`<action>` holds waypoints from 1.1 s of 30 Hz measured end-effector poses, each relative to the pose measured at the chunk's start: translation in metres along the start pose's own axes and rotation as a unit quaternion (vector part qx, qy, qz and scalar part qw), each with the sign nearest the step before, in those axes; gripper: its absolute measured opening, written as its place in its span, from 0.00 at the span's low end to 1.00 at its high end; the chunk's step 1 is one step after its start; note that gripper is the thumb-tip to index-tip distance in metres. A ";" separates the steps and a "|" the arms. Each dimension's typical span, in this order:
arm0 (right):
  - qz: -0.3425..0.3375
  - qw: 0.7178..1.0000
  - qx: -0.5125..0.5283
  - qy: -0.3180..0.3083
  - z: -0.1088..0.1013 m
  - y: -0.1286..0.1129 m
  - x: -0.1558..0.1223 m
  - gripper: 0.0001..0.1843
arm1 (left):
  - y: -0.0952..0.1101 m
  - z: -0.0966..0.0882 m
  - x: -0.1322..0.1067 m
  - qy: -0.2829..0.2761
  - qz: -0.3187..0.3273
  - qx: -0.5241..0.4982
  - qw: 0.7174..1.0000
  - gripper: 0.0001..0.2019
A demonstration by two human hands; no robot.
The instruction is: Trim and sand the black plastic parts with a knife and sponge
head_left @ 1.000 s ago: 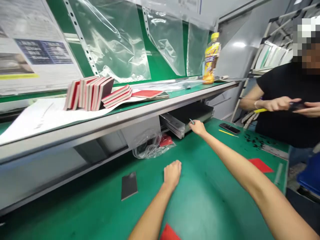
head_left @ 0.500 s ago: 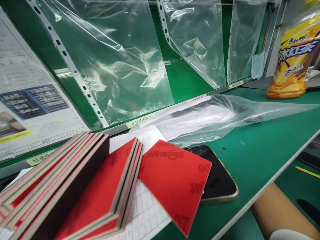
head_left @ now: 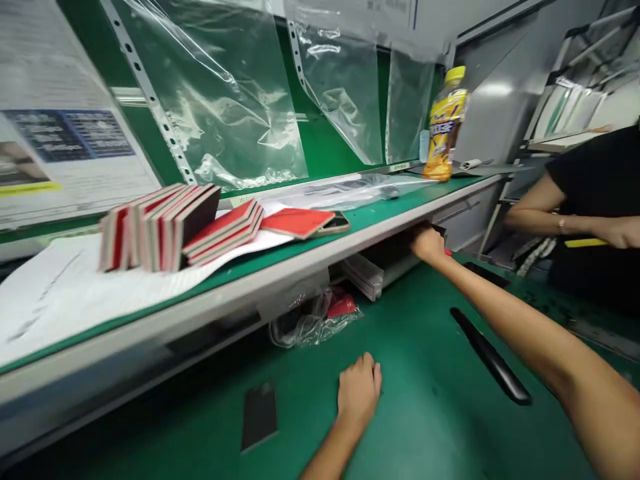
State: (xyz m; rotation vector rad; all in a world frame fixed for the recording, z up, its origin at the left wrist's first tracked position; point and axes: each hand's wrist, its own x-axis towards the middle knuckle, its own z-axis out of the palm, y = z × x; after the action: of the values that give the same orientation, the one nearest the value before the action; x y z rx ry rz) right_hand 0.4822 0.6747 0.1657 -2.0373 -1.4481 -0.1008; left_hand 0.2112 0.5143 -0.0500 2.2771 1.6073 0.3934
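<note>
My left hand [head_left: 359,388] rests on the green tabletop [head_left: 415,407] with its fingers curled in, and nothing shows in it. To its left a flat dark rectangular piece [head_left: 259,416] lies on the green surface. My right hand [head_left: 427,243] reaches under the raised shelf [head_left: 300,270], its fingers closed and partly hidden. A small red bit [head_left: 448,253] shows beside that hand; what it grips I cannot make out. Between my hands and the shelf lies a clear plastic bag [head_left: 305,323] with a red piece [head_left: 341,303] in it.
On the shelf stand red-and-grey sanding blocks [head_left: 165,227], a loose red sheet [head_left: 297,222] over a phone [head_left: 334,225], and a yellow-capped drink bottle [head_left: 444,133]. A long black tool [head_left: 490,357] lies right of my hands. A co-worker [head_left: 595,200] holds a yellow strip at the right.
The view has pulled back and dropped, so the shelf edge and lower tabletop show. Both my hands are now visible; before, only a forearm showed at the lower right.
</note>
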 end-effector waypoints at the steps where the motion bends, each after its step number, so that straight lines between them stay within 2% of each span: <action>1: -0.008 1.000 0.008 0.009 -0.019 0.008 -0.024 0.18 | 0.002 -0.004 -0.003 0.004 0.010 -0.014 1.000 0.12; 2: -0.020 0.999 0.023 0.019 -0.037 0.015 -0.053 0.16 | 0.004 -0.010 -0.008 0.010 0.018 -0.029 0.999 0.11; 4: -0.048 0.996 0.066 0.046 -0.070 0.025 -0.129 0.14 | 0.011 -0.025 -0.030 0.037 0.017 -0.058 0.997 0.14; 6: -0.067 0.987 0.119 0.080 -0.103 0.032 -0.225 0.17 | 0.019 -0.046 -0.071 0.090 -0.001 -0.081 0.993 0.21; 8: -0.076 0.978 0.167 0.094 -0.133 0.034 -0.327 0.20 | 0.028 -0.068 -0.136 0.142 0.003 -0.096 0.985 0.28; 10: -0.099 0.957 0.265 0.060 -0.158 0.028 -0.420 0.19 | 0.038 -0.084 -0.216 0.148 0.064 -0.108 0.981 0.33; 12: -0.128 0.919 0.371 -0.042 -0.173 0.016 -0.489 0.16 | 0.045 -0.088 -0.297 0.079 0.169 -0.123 0.975 0.37; 13: -0.126 0.896 0.416 -0.092 -0.177 0.009 -0.513 0.16 | 0.047 -0.086 -0.333 0.036 0.192 -0.164 0.967 0.37; 14: -0.114 0.874 0.453 -0.135 -0.179 0.003 -0.532 0.15 | 0.051 -0.083 -0.365 0.018 0.166 -0.208 0.964 0.36; 16: -0.057 0.839 0.516 -0.163 -0.179 -0.007 -0.559 0.18 | 0.061 -0.077 -0.412 0.041 0.041 -0.339 0.939 0.38; 17: -0.021 0.826 0.542 -0.155 -0.176 -0.009 -0.571 0.22 | 0.069 -0.077 -0.428 0.076 -0.042 -0.413 0.906 0.40; 19: 0.038 0.800 0.580 -0.147 -0.169 -0.012 -0.600 0.25 | 0.087 -0.081 -0.448 0.160 -0.172 -0.550 0.801 0.42; 20: 0.050 0.784 0.594 -0.173 -0.165 -0.012 -0.618 0.24 | 0.094 -0.086 -0.454 0.201 -0.208 -0.597 0.748 0.40; 21: 0.051 0.766 0.603 -0.217 -0.160 -0.013 -0.639 0.23 | 0.098 -0.090 -0.458 0.233 -0.218 -0.628 0.710 0.37; 22: 0.046 0.744 0.608 -0.272 -0.156 -0.013 -0.660 0.23 | 0.100 -0.094 -0.461 0.254 -0.214 -0.648 0.686 0.33; 24: 0.037 0.702 0.608 -0.369 -0.151 -0.015 -0.702 0.24 | 0.094 -0.097 -0.468 0.272 -0.227 -0.660 0.663 0.31; 26: 0.037 0.678 0.605 -0.415 -0.151 -0.017 -0.736 0.25 | 0.086 -0.095 -0.478 0.277 -0.241 -0.663 0.652 0.32; 29: 0.031 0.663 0.615 -0.427 -0.156 -0.020 -0.766 0.23 | 0.081 -0.090 -0.499 0.277 -0.239 -0.669 0.647 0.31; 33: 0.004 0.656 0.633 -0.411 -0.172 -0.020 -0.785 0.19 | 0.090 -0.091 -0.528 0.279 -0.210 -0.684 0.641 0.31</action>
State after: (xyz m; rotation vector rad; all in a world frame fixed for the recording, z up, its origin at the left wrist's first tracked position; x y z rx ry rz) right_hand 0.2055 -0.0606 -0.0060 -0.7993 -1.2509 1.5718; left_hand 0.0786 -0.0030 0.0511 0.5837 1.1487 1.5877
